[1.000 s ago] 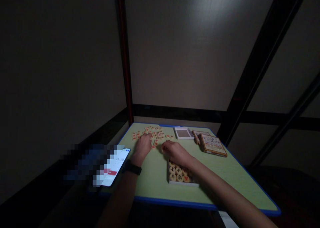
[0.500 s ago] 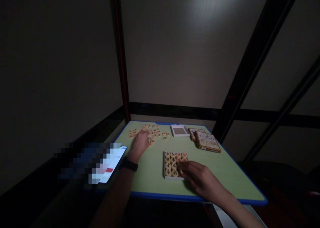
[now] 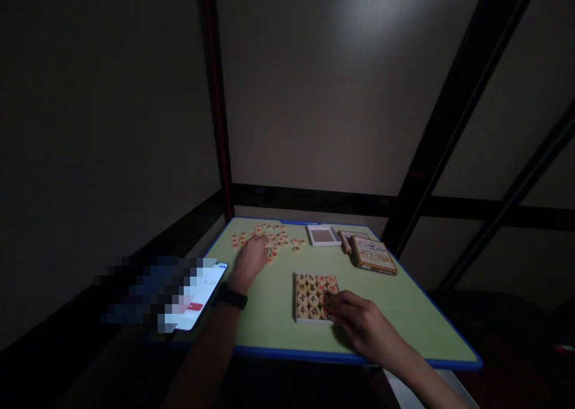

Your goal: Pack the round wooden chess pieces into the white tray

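Round wooden Chinese chess pieces with black and red characters fill most of a white open box (image 3: 309,321) near the table's front. At its right side, my right hand (image 3: 362,325) has its fingers closed on a Chinese chess piece (image 3: 324,313) at the front row. The thumb side and the box's front right corner are partly hidden. My left hand (image 3: 251,258), with a dark band on the wrist, reaches into loose Chinese chess pieces (image 3: 278,238) at the back left. Its fingers are bent down and together, and their tips are hidden among the pieces.
A white box (image 3: 324,236) with a grey inside stands at the back. Two printed box lids (image 3: 374,254) lie partly overlapping on the right. A lit phone (image 3: 202,298) is at the left table edge. The green table (image 3: 278,313) has a blue rim; walls stand behind and left.
My right hand has moved slightly toward the front of the box, and a piece it covered now shows in the box's third row. My left hand has barely moved.
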A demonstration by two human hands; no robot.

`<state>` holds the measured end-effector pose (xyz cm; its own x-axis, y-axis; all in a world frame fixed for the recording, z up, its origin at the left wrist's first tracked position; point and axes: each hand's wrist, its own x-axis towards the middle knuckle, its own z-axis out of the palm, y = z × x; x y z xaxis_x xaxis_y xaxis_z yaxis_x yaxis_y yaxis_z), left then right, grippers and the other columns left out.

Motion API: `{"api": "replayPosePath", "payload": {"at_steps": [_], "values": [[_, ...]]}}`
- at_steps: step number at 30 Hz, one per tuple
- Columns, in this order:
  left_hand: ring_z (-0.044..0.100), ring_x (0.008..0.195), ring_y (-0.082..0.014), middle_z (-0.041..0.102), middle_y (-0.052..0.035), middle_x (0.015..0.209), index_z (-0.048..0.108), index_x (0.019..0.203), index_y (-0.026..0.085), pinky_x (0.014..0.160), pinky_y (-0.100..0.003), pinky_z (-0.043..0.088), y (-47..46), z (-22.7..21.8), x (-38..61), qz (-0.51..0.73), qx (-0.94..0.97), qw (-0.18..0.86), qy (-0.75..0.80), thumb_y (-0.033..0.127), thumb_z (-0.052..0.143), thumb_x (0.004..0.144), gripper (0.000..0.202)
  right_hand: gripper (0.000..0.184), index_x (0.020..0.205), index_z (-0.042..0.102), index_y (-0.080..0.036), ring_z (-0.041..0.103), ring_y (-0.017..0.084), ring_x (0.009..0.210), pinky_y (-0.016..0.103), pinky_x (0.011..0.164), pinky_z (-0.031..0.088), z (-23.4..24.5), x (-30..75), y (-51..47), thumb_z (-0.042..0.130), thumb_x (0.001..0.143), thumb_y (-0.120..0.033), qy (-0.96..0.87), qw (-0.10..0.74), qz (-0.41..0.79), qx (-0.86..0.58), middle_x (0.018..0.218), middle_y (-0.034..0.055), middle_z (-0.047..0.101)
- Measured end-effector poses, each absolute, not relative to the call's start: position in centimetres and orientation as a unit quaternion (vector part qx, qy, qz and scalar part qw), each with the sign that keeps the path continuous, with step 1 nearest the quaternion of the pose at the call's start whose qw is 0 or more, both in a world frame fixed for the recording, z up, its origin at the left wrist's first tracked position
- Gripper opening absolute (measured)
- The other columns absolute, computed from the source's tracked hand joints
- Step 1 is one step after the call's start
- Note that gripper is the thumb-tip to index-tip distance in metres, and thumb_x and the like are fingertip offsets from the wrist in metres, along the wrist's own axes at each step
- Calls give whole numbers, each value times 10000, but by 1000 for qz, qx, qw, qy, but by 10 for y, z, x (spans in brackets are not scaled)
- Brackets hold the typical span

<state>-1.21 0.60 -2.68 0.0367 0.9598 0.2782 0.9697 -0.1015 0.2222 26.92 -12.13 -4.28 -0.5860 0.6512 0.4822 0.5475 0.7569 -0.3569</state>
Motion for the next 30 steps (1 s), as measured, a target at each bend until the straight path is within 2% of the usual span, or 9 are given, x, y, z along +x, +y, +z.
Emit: {"api": "replayPosePath", "payload": {"at_steps": [3, 9, 12, 14, 16, 19, 22, 25, 30], "values": [[650, 1104, -227, 676, -141, 1188, 647, 1178, 138, 954, -290, 484, 5, -26, -12, -183, -710, 19, -679, 159, 514, 919, 291, 246, 1050, 720, -186, 687, 185, 941, 285, 841, 569, -38, 271, -121, 488, 969, -178, -882, 313, 79, -343, 1025, 106, 691], [679, 1038, -285, 694, -166, 1139, 671, 1122, 149, 842, -348, 533, -1, -16, -17, -165, -657, 43, -734, 309, 495, 955, 290, 208, 926, 715, -168, 661, 170, 803, 261, 721, 525, -14, 257, -96, 509, 950, -180, -873, 325, 78, -356, 897, 86, 691], [687, 1023, -288, 721, -152, 1091, 652, 1142, 160, 825, -351, 530, 0, -17, -21, -156, -658, 23, -736, 273, 520, 940, 266, 164, 827, 721, -154, 649, 174, 762, 256, 699, 488, 1, 235, -60, 566, 868, -118, -893, 259, 79, -359, 828, 76, 701], [688, 1026, -268, 735, -135, 1064, 650, 1134, 169, 843, -331, 516, 2, -19, -22, -154, -670, 4, -727, 228, 530, 930, 244, 213, 831, 736, -154, 651, 173, 775, 245, 713, 466, 7, 215, -31, 560, 793, -39, -911, 209, 75, -349, 828, 68, 724], [680, 1043, -247, 739, -121, 1068, 657, 1116, 176, 866, -309, 499, 5, -22, -24, -154, -684, -12, -713, 200, 542, 920, 229, 299, 904, 756, -151, 656, 178, 795, 241, 727, 452, 10, 193, -3, 532, 765, -10, -923, 154, 69, -345, 857, 72, 746], [662, 1078, -231, 737, -102, 1094, 673, 1090, 189, 898, -289, 475, 8, -27, -25, -150, -706, -25, -692, 193, 598, 888, 215, 474, 1142, 725, -195, 675, 193, 897, 242, 772, 444, 5, 164, 28, 530, 755, -4, -928, 81, 61, -358, 1024, 71, 760], [650, 1084, -224, 732, -90, 1099, 690, 1053, 197, 917, -285, 462, 10, -30, -25, -139, -722, -29, -677, 192, 642, 864, 195, 455, 1225, 684, -231, 674, 216, 968, 251, 761, 441, -4, 144, 43, 541, 818, -90, -931, 26, 27, -362, 1095, 73, 749], [641, 1094, -230, 718, -100, 1119, 698, 1046, 185, 935, -296, 459, 10, -32, -27, -138, -732, -26, -667, 204, 651, 866, 187, 339, 1111, 723, -232, 669, 221, 975, 255, 752, 430, -8, 135, 46, 518, 859, -135, -937, 4, 8, -350, 1064, 77, 752], [630, 1124, -227, 707, -113, 1154, 700, 1096, 178, 960, -295, 454, 9, -34, -28, -145, -727, -36, -670, 193, 640, 872, 232, 225, 888, 734, -193, 662, 207, 884, 244, 709, 407, -7, 133, 44, 534, 830, -109, -934, -10, 5, -357, 955, 92, 751]]}}
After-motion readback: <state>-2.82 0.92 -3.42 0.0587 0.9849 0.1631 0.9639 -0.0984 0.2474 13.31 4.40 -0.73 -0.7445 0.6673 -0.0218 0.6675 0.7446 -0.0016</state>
